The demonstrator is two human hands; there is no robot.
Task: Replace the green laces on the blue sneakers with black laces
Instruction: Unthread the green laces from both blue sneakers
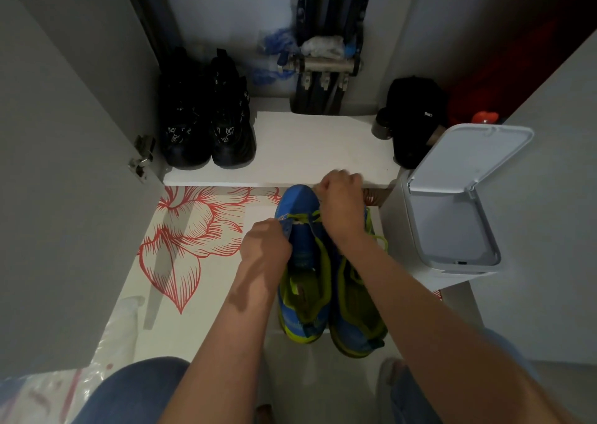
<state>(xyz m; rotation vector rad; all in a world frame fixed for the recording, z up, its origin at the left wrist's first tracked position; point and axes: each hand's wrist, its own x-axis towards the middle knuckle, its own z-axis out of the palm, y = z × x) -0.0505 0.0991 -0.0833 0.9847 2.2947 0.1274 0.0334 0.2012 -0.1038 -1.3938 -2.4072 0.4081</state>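
Two blue sneakers with lime-green lining stand side by side on the floor, toes pointing away from me. The left sneaker (298,255) still carries a green lace (298,218) near its toe. My left hand (266,246) grips that shoe's left upper edge. My right hand (340,204) is curled above the toe area, fingers closed, apparently pulling the green lace; the grip itself is hidden. The right sneaker (353,307) lies partly under my right forearm, with a loose green lace end (381,239) beside it. No black laces are visible.
A white pedal bin (452,204) with its lid up stands close on the right. A white cabinet shelf (310,152) ahead holds black shoes (206,123) and a black bag (415,116). The open grey cabinet door (64,165) is on the left. Flower-patterned floor (181,239).
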